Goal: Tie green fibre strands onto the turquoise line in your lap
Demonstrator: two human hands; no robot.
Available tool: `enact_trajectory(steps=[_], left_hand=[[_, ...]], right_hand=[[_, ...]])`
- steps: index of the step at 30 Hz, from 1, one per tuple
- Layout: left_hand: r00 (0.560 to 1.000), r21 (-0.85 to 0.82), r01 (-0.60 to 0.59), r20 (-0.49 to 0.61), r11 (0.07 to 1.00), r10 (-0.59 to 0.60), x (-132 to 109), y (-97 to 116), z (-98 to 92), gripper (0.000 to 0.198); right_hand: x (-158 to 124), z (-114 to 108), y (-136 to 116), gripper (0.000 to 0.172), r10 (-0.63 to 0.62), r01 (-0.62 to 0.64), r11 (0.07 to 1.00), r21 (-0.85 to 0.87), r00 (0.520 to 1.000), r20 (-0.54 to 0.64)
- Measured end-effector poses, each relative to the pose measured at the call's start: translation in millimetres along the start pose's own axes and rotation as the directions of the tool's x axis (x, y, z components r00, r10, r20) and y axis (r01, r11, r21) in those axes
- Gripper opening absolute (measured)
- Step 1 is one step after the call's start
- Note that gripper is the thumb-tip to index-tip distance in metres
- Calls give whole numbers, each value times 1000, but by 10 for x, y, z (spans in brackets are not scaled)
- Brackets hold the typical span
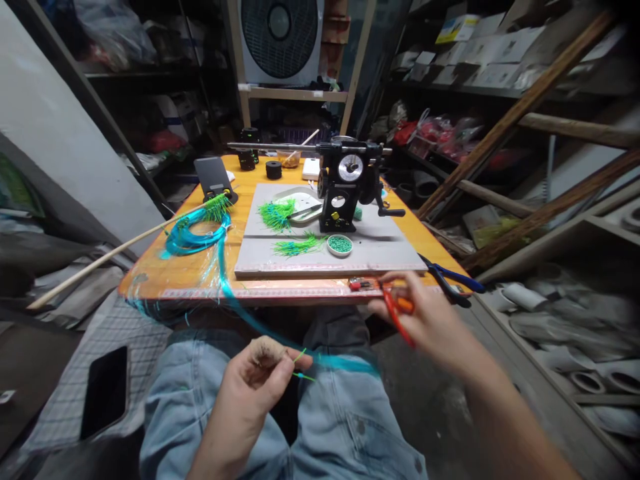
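My left hand (250,387), one finger wrapped in beige cloth, is closed above my lap. Thumb and fingertips pinch a thin green strand (301,377) that carries a small teal bead. At the table's front edge, my right hand (425,310) is closed round a red-handled pair of pliers (397,317), blurred by motion; its jaws are hard to make out. A small red item (356,285) lies left of that hand. On the grey board (280,267) are two piles of green strands (276,215) and a white dish of green beads (341,246).
A black hand-cranked machine (345,180) stands on the board. Blue-handled pliers (453,283) lie at the right table edge. A turquoise fibre bundle (195,237) trails over my lap. A wooden stick (115,253) juts out left. A phone (106,393) rests on checked cloth.
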State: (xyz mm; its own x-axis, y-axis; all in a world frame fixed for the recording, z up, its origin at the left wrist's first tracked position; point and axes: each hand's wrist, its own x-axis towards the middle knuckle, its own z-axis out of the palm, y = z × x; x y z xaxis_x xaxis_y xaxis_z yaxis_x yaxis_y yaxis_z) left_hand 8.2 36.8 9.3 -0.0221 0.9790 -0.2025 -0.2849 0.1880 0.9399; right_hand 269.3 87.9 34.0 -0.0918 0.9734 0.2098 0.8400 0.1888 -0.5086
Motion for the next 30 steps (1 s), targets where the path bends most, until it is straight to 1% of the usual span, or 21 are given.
enact_trajectory(steps=[1, 2, 4, 6, 8, 10, 11, 13, 15, 18, 20, 21, 22, 23, 24, 25, 26, 27, 28, 29, 30], left_hand=[[1000, 4, -3, 0, 1000, 3, 1, 4, -2, 27], [1000, 8, -6, -1, 1000, 6, 1, 5, -3, 27], [1000, 9, -16, -2, 1000, 16, 2, 3, -6, 28], [1000, -8, -22, -4, 1000, 22, 6, -5, -10, 28], [1000, -18, -22, -10, 1000, 22, 14, -15, -13, 29], [1000, -21, -19, -25, 1000, 19, 25, -24, -13, 29], [999, -22, -20, -30, 1000, 20, 31, -28, -10, 29], [999, -29, -32, -32, 999, 31, 42, -36, -5, 29], [999, -40, -49, -26, 998, 48, 49, -48, -3, 29], [997, -52, -70, -18, 996, 69, 55, -73, -22, 27], [997, -20, -81, -2, 997, 81, 52, -92, -46, 25], [996, 11, -87, 10, 996, 87, 48, -100, -57, 24], [995, 44, -94, 24, 995, 93, 40, -105, -65, 23], [994, 73, -101, 35, 992, 99, 29, -107, -66, 22], [994, 95, -108, 39, 990, 105, 14, -107, -62, 22], [993, 107, -117, 36, 987, 114, -3, -103, -52, 21], [992, 112, -126, 28, 986, 123, -22, -96, -37, 21], [991, 114, -130, 23, 985, 128, -42, -89, -20, 21], [991, 114, -133, 15, 985, 132, -62, -81, -2, 21], [991, 113, -134, 13, 984, 133, -79, -73, 13, 20], [991, 114, -133, 16, 985, 132, -94, -68, 25, 20]], right_hand=[[162, -89, 132, 33, 10, -30, 969, -243, 997, -83], [321, -168, 256, 32, 20, -64, 943, -327, 990, -137], [587, -282, 456, 29, 6, -80, 910, -407, 984, -180], [742, -321, 562, 27, -33, -54, 897, -438, 981, -190], [770, -284, 572, 28, -99, -5, 891, -455, 974, -204], [692, -194, 513, 29, -186, 77, 891, -448, 961, -205], [629, -139, 473, 28, -236, 135, 889, -437, 954, -185], [486, -29, 397, 22, -334, 266, 876, -401, 936, -108], [349, 61, 343, 22, -403, 364, 858, -363, 914, -36], [152, 156, 264, 27, -442, 414, 845, -338, 897, -7], [-3, 217, 161, 26, -442, 415, 865, -282, 896, -37], [-91, 255, 87, 24, -412, 397, 900, -183, 909, -56], [-183, 302, -1, 21, -347, 347, 938, -12, 935, -71], [-274, 356, -98, 20, -247, 249, 940, 235, 968, -38], [-359, 420, -199, 21, -137, 90, 867, 490, 989, 62], [-432, 489, -298, 22, -56, -89, 720, 688, 981, 186], [-491, 563, -390, 26, -13, -241, 548, 801, 955, 296], [-533, 638, -472, 33, 13, -358, 373, 856, 924, 381], [-558, 710, -542, 41, 25, -433, 217, 875, 898, 438], [-570, 777, -598, 50, 35, -475, 88, 876, 880, 474], [-572, 837, -643, 57, 45, -499, -15, 866, 865, 500]])
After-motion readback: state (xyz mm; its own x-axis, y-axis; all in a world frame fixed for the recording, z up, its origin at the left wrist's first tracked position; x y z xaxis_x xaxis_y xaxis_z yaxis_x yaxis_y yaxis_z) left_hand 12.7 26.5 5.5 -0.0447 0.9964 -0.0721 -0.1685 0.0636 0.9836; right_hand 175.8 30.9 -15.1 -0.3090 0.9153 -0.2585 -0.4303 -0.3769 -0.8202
